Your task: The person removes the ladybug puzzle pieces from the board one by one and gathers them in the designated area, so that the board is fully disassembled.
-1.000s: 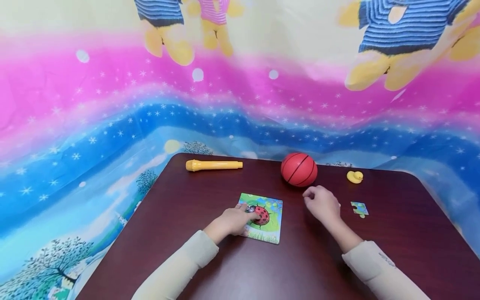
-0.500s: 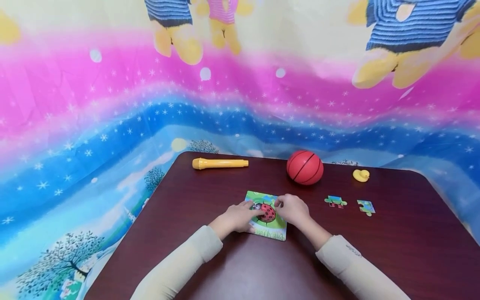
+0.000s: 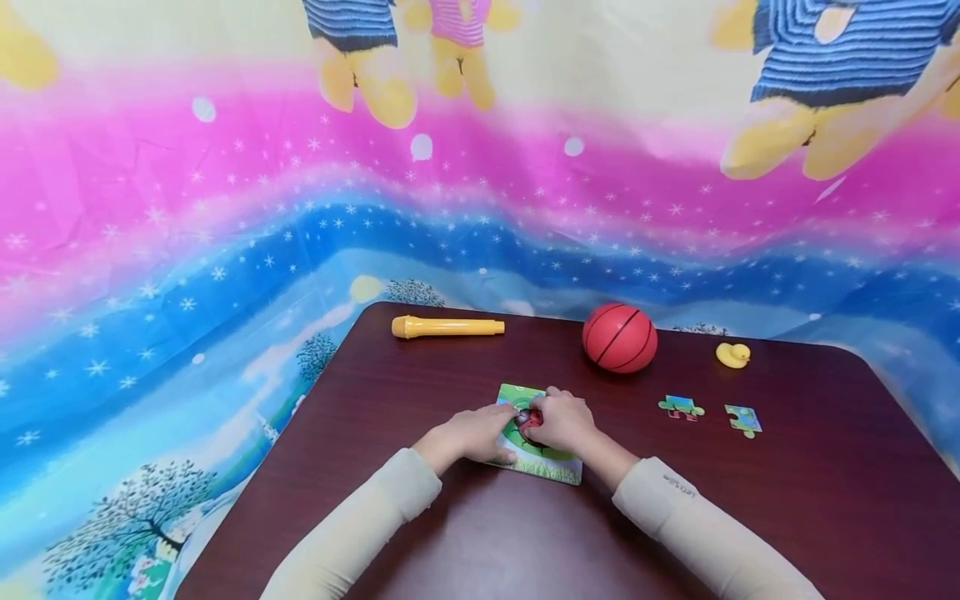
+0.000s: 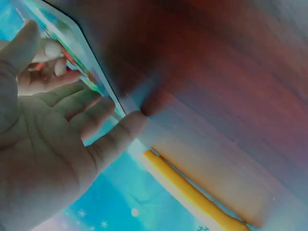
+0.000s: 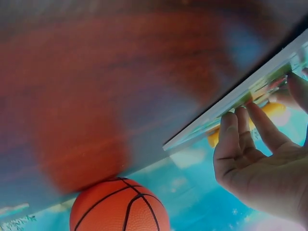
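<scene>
A square ladybug jigsaw puzzle (image 3: 550, 469) lies flat on the dark wooden table (image 3: 495, 542). My left hand (image 3: 480, 433) rests on its left side, fingers extended; the left wrist view shows the fingertips along the edge of the board (image 4: 94, 62). On the upper right part of the puzzle, my right hand (image 3: 566, 423) touches the surface with its fingertips. In the right wrist view the fingers (image 5: 264, 127) are slightly bent and spread, and no loose piece shows between them. Both hands cover part of the ladybug picture.
Two loose jigsaw pieces, one (image 3: 681, 407) nearer and one (image 3: 743, 421) farther right, lie right of the puzzle. Behind are a yellow toy microphone (image 3: 448, 327), a red toy basketball (image 3: 619, 337) and a yellow rubber duck (image 3: 732, 355). A printed curtain (image 3: 480, 192) hangs behind the table.
My right hand has moved left from beside the loose pieces onto the puzzle, uncovering one piece. My left hand stays on the puzzle's left side. The head view has shifted slightly.
</scene>
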The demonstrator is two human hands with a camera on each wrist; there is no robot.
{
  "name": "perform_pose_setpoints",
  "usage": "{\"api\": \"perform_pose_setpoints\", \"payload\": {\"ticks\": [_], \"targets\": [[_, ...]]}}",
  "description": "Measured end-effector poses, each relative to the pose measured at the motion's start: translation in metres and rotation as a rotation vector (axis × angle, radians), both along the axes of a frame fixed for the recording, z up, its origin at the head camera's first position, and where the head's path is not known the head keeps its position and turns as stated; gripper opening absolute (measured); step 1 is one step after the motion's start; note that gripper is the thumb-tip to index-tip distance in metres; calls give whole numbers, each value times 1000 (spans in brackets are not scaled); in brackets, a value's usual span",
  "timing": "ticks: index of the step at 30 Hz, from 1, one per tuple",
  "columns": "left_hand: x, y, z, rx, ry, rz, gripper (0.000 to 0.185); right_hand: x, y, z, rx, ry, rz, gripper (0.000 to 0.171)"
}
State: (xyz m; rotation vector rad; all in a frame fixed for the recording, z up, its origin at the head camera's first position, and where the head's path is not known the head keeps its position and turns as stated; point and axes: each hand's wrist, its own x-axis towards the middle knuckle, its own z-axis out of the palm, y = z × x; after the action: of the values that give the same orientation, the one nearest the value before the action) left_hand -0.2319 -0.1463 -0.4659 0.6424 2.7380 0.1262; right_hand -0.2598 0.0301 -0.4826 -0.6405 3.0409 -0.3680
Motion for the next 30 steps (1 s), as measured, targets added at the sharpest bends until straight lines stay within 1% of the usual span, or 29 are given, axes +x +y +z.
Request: {"api": "perform_pose_setpoints", "payload": {"ticks": [2,6,10,14,17,21,24,27,29,30], "targets": [[-2,-5,0,7,-16,38,86,-1,-1,0,7,-4,-2,40],[-6,-11,-5,-45,-32,94,93,-2,-6,1,24,-48,-20,51],[-7,-12,-10,-60,-33,107,93,-4,-13,1,20,-73,-17,58],[-8,-11,-9,-55,-24,107,93,-8,-20,1,27,-79,6,53],[-8,-10,-7,-76,-16,97,94,-11,-22,3,19,-111,4,51],[-9,-7,-4,-101,-4,79,94,-16,-22,8,-28,-192,-39,41],[-10,-6,-1,-104,-9,75,94,-20,-21,12,-32,-225,-66,32],[-10,-6,-2,-100,-13,79,94,-22,-20,13,-34,-235,-97,29],[-11,-6,-2,-98,-11,80,93,-23,-21,14,-58,-260,-116,29],[-12,-6,-2,-101,-8,77,93,-24,-21,14,-88,-278,-128,30]]}}
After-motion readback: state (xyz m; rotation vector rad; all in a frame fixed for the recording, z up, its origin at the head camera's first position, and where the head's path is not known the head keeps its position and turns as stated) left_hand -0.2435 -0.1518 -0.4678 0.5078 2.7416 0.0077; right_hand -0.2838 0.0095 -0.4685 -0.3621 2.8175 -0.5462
